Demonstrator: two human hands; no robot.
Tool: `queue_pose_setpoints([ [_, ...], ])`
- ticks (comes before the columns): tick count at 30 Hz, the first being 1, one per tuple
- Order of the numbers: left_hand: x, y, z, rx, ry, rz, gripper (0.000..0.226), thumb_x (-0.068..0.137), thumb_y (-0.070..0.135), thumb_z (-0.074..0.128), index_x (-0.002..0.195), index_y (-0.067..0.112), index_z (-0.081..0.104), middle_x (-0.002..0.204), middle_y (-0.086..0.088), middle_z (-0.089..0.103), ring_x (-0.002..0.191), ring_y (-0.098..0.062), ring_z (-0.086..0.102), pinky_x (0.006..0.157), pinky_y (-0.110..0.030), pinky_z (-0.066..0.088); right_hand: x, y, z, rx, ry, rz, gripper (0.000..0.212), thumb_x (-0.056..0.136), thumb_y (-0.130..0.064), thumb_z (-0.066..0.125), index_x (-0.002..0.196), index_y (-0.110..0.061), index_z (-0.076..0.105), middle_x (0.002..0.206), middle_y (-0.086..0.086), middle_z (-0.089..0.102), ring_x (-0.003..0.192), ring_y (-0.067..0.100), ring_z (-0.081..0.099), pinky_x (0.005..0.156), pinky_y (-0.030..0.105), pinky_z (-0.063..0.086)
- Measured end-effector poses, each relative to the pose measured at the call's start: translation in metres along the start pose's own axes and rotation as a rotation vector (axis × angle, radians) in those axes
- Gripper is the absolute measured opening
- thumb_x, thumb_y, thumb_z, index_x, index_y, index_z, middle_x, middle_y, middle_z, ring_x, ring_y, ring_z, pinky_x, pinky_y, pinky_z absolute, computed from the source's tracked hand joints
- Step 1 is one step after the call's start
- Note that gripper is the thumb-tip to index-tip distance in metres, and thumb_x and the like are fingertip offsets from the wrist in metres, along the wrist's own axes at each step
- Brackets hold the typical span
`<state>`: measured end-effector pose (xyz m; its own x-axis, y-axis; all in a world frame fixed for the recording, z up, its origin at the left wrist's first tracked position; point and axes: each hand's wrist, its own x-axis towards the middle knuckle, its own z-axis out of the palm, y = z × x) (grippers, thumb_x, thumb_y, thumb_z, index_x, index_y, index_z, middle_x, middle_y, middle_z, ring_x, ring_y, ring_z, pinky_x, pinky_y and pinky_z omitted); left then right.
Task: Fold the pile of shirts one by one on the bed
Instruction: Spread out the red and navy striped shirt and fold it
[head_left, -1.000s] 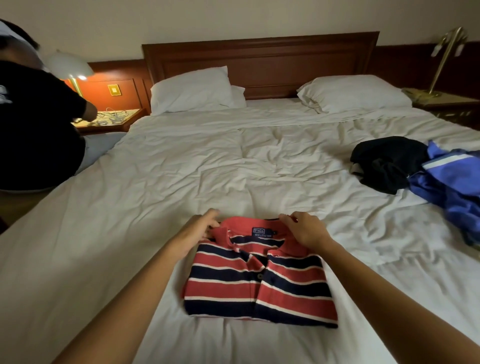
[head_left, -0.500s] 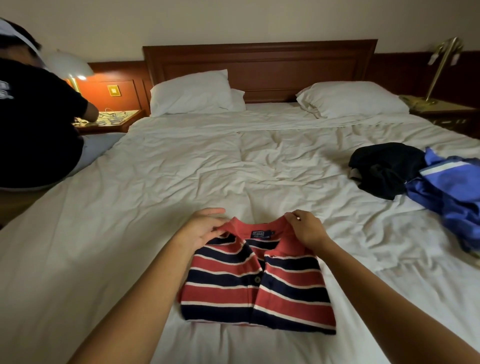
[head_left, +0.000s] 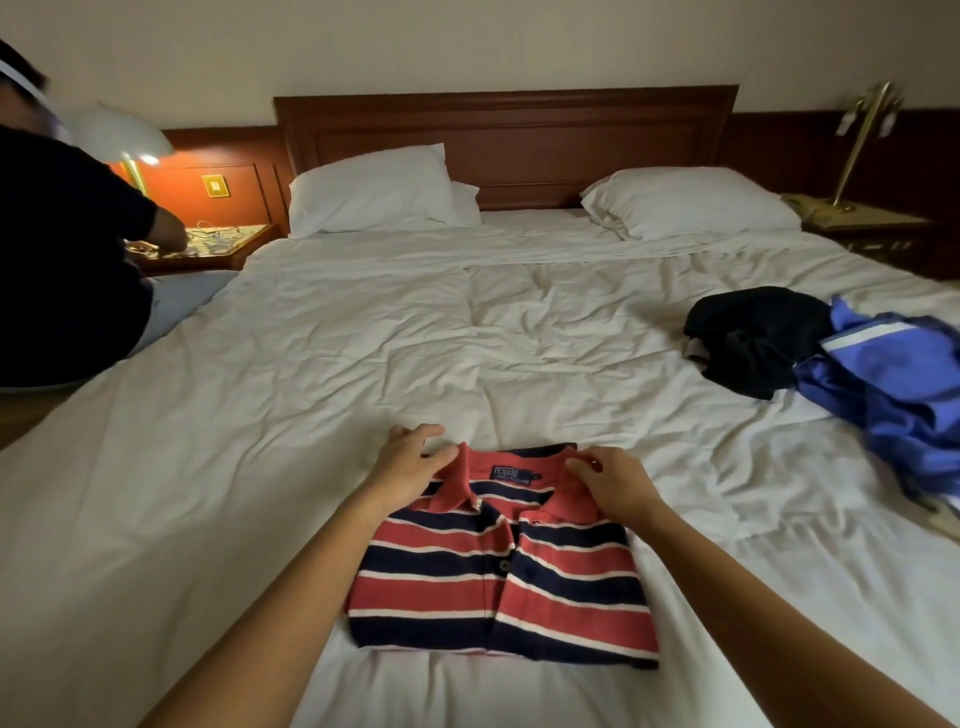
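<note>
The left hand (head_left: 410, 462) and right hand (head_left: 613, 483) pinch the collar (head_left: 460, 486) at 12 o'clock of the striped polo shirt (head_left: 498, 587); an even, gentle pull should keep it square.

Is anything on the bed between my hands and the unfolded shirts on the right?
Nothing visible: only bare, wrinkled sheet lies between the right hand, at the striped shirt's collar, and the black shirt and blue shirt.
</note>
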<state>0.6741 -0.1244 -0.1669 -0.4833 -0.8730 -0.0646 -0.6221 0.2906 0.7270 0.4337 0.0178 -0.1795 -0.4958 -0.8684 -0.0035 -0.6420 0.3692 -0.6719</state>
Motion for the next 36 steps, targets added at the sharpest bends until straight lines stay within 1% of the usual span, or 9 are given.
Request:
queue_pose_setpoints([
  [3,0.011,-0.005,0.011,0.315,-0.126,0.107,0.037,0.099,0.048,0.052,0.135,0.053,0.048,0.138,0.008,0.040,0.132,-0.021,0.036,0.109,-0.040,0.026,0.004,-0.006,0.001,0.021,0.021,0.000,0.029,0.100,-0.030,0.056,0.113,-0.008,0.069,0.109,0.006,0.071,0.102,0.023,0.064,0.076,0.023,0.038],
  [6,0.013,-0.012,0.012,0.374,-0.180,0.222,0.025,0.099,0.043,0.053,0.113,0.063,0.054,0.123,0.022,0.044,0.121,-0.011,0.035,0.094,-0.036,0.021,0.008,-0.011,0.001,0.048,0.046,-0.062,0.022,0.099,-0.027,0.058,0.111,-0.014,0.070,0.107,0.001,0.071,0.097,0.016,0.063,0.074,0.019,0.039],
  [9,0.014,-0.012,0.004,0.402,-0.286,0.276,0.027,0.101,0.041,0.049,0.112,0.065,0.052,0.127,0.024,0.041,0.120,-0.007,0.032,0.098,-0.035,0.018,0.016,-0.015,-0.001,0.079,0.025,-0.107,0.015,0.098,-0.029,0.058,0.102,-0.020,0.070,0.097,-0.003,0.070,0.088,0.012,0.061,0.064,0.010,0.038],
  [14,0.015,-0.003,-0.005,0.212,-0.283,0.275,0.016,0.103,0.030,0.050,0.091,0.038,0.055,0.098,0.012,0.058,0.098,-0.012,0.053,0.097,-0.041,0.037,0.021,-0.021,-0.001,-0.022,-0.006,-0.128,0.015,0.101,-0.026,0.051,0.104,-0.022,0.065,0.089,-0.002,0.066,0.077,0.013,0.057,0.062,0.022,0.039],
  [18,0.009,0.001,-0.021,-0.194,-0.118,0.346,0.008,0.098,0.006,0.059,0.095,0.013,0.059,0.084,0.006,0.058,0.074,0.005,0.053,0.077,-0.016,0.044,0.021,-0.030,-0.005,0.049,0.047,-0.259,0.009,0.102,-0.024,0.051,0.098,-0.022,0.058,0.086,0.003,0.068,0.077,0.017,0.058,0.066,0.024,0.037],
  [22,0.010,-0.009,-0.047,-0.305,-0.014,0.351,0.021,0.090,0.008,0.071,0.105,0.021,0.064,0.100,0.007,0.066,0.090,-0.001,0.062,0.082,-0.012,0.047,0.031,-0.050,-0.008,0.210,0.091,-0.347,0.009,0.100,-0.026,0.055,0.092,-0.026,0.058,0.081,-0.008,0.067,0.076,0.007,0.060,0.068,0.010,0.040],
  [28,0.006,-0.034,-0.034,0.095,-0.132,0.006,0.043,0.087,0.054,0.068,0.118,0.025,0.062,0.103,0.007,0.070,0.099,-0.011,0.065,0.092,-0.031,0.050,0.032,-0.039,0.023,-0.264,-0.178,-0.129,0.038,0.098,-0.044,0.054,0.127,-0.018,0.057,0.116,0.011,0.066,0.108,0.027,0.060,0.088,0.032,0.044],
  [33,-0.017,-0.035,-0.049,-0.334,-0.360,0.042,0.023,0.089,0.029,0.072,0.110,0.020,0.075,0.106,0.002,0.077,0.101,-0.011,0.071,0.082,-0.016,0.051,0.006,-0.018,0.011,-0.061,-0.094,-0.050,0.055,0.093,-0.059,0.053,0.137,-0.027,0.047,0.120,0.004,0.067,0.113,0.024,0.061,0.089,0.031,0.044],
  [36,-0.022,-0.027,-0.054,-0.376,-0.341,0.099,0.031,0.093,0.015,0.067,0.123,0.007,0.066,0.118,-0.008,0.073,0.110,-0.020,0.068,0.095,-0.028,0.053,-0.008,-0.010,0.013,-0.098,-0.154,-0.094,0.044,0.097,-0.043,0.057,0.136,-0.024,0.048,0.122,0.002,0.066,0.110,0.022,0.062,0.088,0.029,0.045],
])
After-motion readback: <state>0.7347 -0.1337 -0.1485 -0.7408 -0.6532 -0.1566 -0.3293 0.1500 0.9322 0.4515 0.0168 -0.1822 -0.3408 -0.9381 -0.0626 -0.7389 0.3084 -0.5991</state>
